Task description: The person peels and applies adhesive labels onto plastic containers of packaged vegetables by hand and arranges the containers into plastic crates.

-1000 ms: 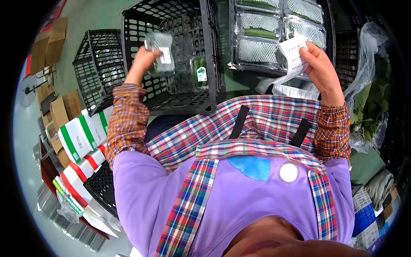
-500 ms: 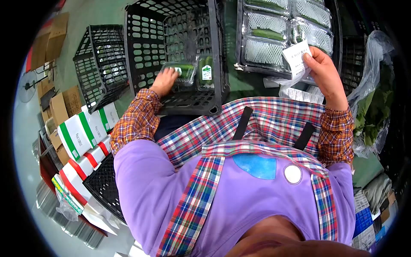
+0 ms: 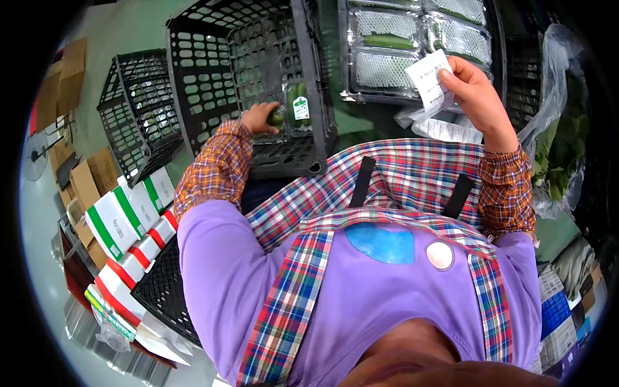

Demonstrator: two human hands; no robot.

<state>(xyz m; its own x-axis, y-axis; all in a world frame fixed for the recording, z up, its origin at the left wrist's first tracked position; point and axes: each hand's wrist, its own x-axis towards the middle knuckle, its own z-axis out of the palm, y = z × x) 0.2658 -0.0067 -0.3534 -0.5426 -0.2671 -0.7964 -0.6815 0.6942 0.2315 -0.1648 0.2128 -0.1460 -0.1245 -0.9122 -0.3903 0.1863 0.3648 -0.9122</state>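
Simultaneously, two hands are working apart. At left, a black crate (image 3: pixel 142 106) is standing beside a larger black crate (image 3: pixel 198 87), into which the left hand (image 3: pixel 260 118) is reaching. Its fingers are curving over a partly hidden pack (image 3: pixel 276 119), dark green showing at the fingertips; whether they are gripping it or only resting there, one cannot tell, and its long axis is staying uncertain under the hand. Just right of those fingertips, a labelled cucumber pack (image 3: pixel 300 109) is lying against the crate's right wall, its long axis running away from the wearer; the left hand is by far the nearer. Farther right, a tray (image 3: pixel 346 68) is holding packs wrapped in white netting (image 3: pixel 385 68). Over its near right corner, the right hand (image 3: pixel 476 93) is pinching a printed label strip (image 3: pixel 428 77) between thumb and fingers, the paper dangling toward the lower left, well apart from the labelled pack.
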